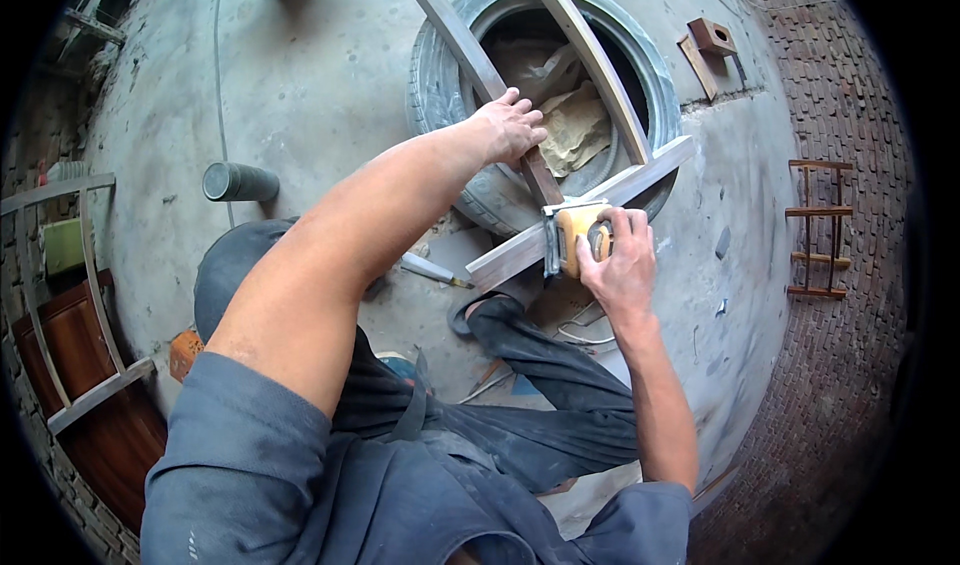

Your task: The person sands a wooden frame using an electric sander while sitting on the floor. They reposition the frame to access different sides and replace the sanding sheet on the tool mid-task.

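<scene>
My right hand [622, 263] is closed around a yellow power sander [575, 235]. The sander rests on the end rail [645, 177] of a wooden frame, close to where a side bar [458, 43] joins it. My left hand [512, 130] grips that side bar, its fingers curled over the wood. A second side bar [585, 50] runs away to the right of it. The frame lies across a large dusty tire [430, 90], and crumpled brownish paper or cloth [572, 130] sits inside the tire's opening.
A brush [435, 270] lies near my legs. At left stand a grey cylinder [240, 182], a pale wooden frame [97, 395] and a brown wooden panel [75, 345]. A brick [711, 37] sits far right, and a small ladder-like rack [822, 227] is by the brick wall [830, 95].
</scene>
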The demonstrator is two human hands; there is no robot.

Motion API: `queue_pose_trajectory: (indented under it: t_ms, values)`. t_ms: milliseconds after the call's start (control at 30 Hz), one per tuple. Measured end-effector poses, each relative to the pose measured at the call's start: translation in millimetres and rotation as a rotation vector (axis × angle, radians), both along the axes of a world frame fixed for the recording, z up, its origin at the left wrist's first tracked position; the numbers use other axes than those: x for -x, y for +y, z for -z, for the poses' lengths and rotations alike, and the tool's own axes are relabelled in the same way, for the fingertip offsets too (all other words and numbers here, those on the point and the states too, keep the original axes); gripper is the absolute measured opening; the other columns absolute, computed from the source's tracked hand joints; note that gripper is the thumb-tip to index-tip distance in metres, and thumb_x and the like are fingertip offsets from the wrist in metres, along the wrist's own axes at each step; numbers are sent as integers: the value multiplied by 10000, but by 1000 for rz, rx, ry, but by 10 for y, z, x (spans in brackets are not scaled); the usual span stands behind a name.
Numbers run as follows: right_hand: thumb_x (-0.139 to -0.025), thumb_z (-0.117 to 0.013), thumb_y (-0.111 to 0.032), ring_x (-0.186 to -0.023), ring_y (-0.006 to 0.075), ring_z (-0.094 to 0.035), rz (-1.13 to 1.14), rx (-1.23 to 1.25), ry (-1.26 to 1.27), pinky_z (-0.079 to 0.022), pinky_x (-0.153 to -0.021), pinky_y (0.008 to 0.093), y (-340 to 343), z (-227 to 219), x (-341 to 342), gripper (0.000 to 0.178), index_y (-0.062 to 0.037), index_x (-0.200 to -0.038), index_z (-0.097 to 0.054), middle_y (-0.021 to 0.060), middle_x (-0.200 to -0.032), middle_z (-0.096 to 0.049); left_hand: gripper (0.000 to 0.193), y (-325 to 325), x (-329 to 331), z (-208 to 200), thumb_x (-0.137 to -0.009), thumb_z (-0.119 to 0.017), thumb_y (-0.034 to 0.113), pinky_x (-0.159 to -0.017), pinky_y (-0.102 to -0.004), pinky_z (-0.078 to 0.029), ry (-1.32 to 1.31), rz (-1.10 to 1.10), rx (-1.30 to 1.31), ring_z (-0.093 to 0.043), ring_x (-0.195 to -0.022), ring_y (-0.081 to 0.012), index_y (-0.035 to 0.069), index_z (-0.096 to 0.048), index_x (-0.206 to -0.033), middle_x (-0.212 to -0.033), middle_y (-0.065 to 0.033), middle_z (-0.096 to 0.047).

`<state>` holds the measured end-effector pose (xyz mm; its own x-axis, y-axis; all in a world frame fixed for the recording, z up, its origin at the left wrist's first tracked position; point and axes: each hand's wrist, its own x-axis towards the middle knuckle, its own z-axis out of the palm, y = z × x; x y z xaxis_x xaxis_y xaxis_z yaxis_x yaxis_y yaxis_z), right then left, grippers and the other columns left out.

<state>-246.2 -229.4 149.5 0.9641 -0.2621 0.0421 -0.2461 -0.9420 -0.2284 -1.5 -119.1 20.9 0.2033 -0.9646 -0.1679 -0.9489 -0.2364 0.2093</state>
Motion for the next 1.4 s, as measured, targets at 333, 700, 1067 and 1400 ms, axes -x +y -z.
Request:
queue_pose_trajectory:
  t_ms: [333, 700, 1067, 1400]
  values:
    - [-818, -800, -160, -1110, 343, -586, -173, -112, 65, -636, -697, 452, 885, -94, 312, 337, -99, -1117, -657, 119, -1163, -563, 509, -28, -23, 80, -837, -841, 405, -1170, -502, -318, -24, 6, -23, -534, -1319, -256, 195, -672, -1269, -1293, -35, -619]
    - [-829, -793, -166, -1140, 342, -580, -216, -143, 80, -637, -699, 456, 1030, -97, 418, 325, -109, -1120, -661, 115, -1172, -575, 449, 10, -1, -18, -858, -829, 326, -1161, -507, -327, 5, 6, -33, -537, -1296, -274, 162, -668, -1244, -1240, -56, -621]
    - [-818, -806, -172, -1149, 349, -590, -178, -135, 62, -643, -681, 455, 1107, -75, 374, 295, -115, -1072, -666, 112, -1166, -579, 480, 6, -29, 45, -853, -839, 348, -1160, -511, -334, 2, 6, -22, -539, -1305, -271, 163, -667, -1260, -1259, -56, -621]
    - [-809, -800, -183, -1065, 361, -598, -33, -37, 34, -613, -762, 481, 668, -52, 149, 367, -98, -1128, -641, 142, -1131, -570, 485, 2, -32, -25, -845, -843, 353, -1166, -520, -328, 16, 19, -24, -533, -1311, -272, 158, -664, -1251, -1256, -57, -616]
